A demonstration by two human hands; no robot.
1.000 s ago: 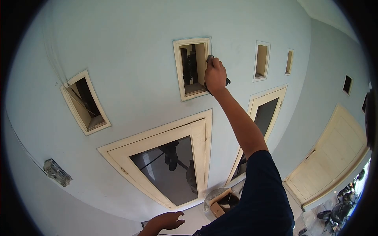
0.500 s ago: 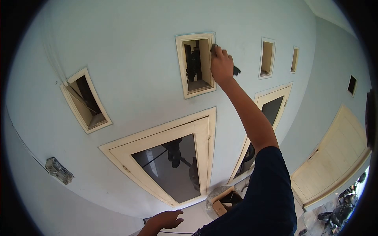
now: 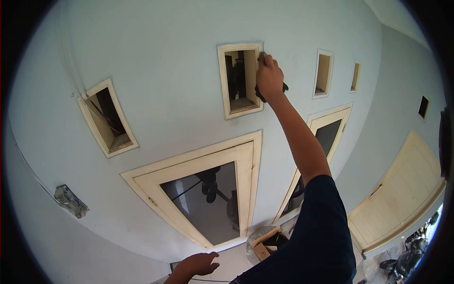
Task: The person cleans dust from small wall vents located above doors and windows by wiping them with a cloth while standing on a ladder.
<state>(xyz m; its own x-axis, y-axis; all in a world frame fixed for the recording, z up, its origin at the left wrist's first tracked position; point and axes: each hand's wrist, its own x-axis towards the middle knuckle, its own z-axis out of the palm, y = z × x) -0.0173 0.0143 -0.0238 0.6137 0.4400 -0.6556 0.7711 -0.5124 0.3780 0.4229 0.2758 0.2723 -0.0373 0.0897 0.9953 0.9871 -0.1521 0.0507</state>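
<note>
My right hand point(image 3: 270, 78) reaches up to the right side of a cream-framed wall opening point(image 3: 221, 80). Its fingers are closed round a dark cloth point(image 3: 259, 94), whose loose ends stick out on both sides of the hand. The cloth lies against the frame's right edge; most of it is hidden in my grip. Low in the view, my left hand point(image 3: 201, 264) hangs away from the wall, fingers apart and slightly bent, holding nothing. Below the opening is a cream-framed window point(image 3: 250, 163) with dark glass.
Another opening point(image 3: 108, 142) is on the left, above a grey box point(image 3: 71, 201) on the wall. Smaller openings point(image 3: 315, 73) lie to the right. A cardboard box point(image 3: 261, 252) stands on the floor below. At far right are a cream door point(image 3: 397, 189) and a motorcycle point(image 3: 409, 260).
My right hand has shifted slightly down along the frame's right side, and more of the dark cloth now shows left of it. My left hand stays nearly still. The view has shifted slightly.
</note>
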